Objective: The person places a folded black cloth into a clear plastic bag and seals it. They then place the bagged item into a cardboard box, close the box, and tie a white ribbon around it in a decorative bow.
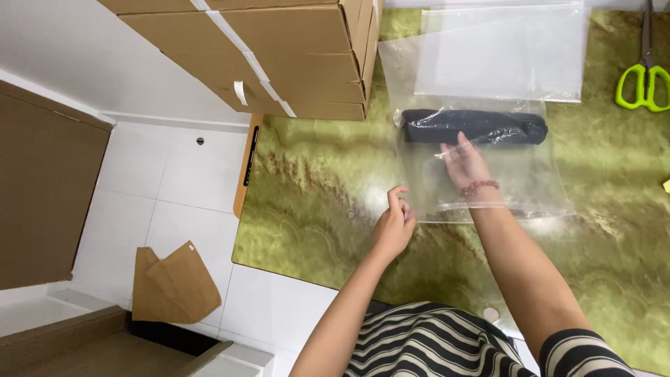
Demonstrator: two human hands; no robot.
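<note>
- The table (314, 188) has a glossy green surface veined like marble, with brown streaks.
- A clear plastic bag (488, 188) lies flat on it, thin, crinkled and shiny, with its open edge toward the person.
- Inside, at the far end of the bag, sits a dark rolled bundle (474, 127), long and tube-shaped, soft like folded cloth.
- The right hand (464, 164) is reached into the bag, palm down, fingers spread flat and touching the bundle; a red bead bracelet (480, 186) circles the wrist.
- The left hand (394, 225) is at the bag's near left corner, fingers loosely curled, thumb and fingertips pinched at the plastic edge.
- More clear bags (502, 49) lie flat beyond.
- Taped cardboard boxes (279, 49) stand stacked at the far left.
- Lime-handled scissors (645, 80) lie at the far right.
</note>
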